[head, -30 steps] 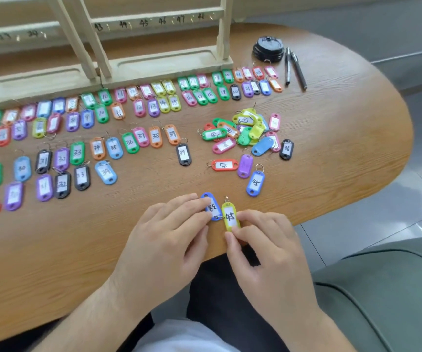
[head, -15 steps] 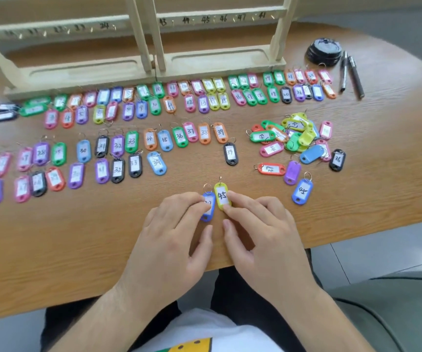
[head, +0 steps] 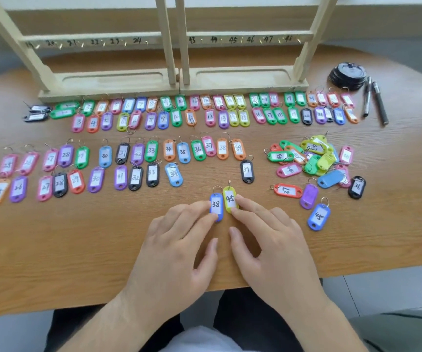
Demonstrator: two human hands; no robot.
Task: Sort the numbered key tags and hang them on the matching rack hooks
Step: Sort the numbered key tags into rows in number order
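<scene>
I see blue tag 38 (head: 216,207) flat on table (head: 78,237), at 12 o'clock off left hand (head: 179,250), long axis 12–6, ring toward 12. Yellow-green tag 45 (head: 230,200) touches its 3 o'clock side, under right hand (head: 268,245). Both hands spread, fingertips pressing tags, thumbs clear, nothing gripped. My guess: 38 slides toward 12, into gap beside black tag 39 (head: 247,171); left hand nearer.

The person wears a white top (head: 199,339) and dark trousers (head: 251,316); the left forearm (head: 98,326) and right forearm (head: 338,326) are bare.
</scene>
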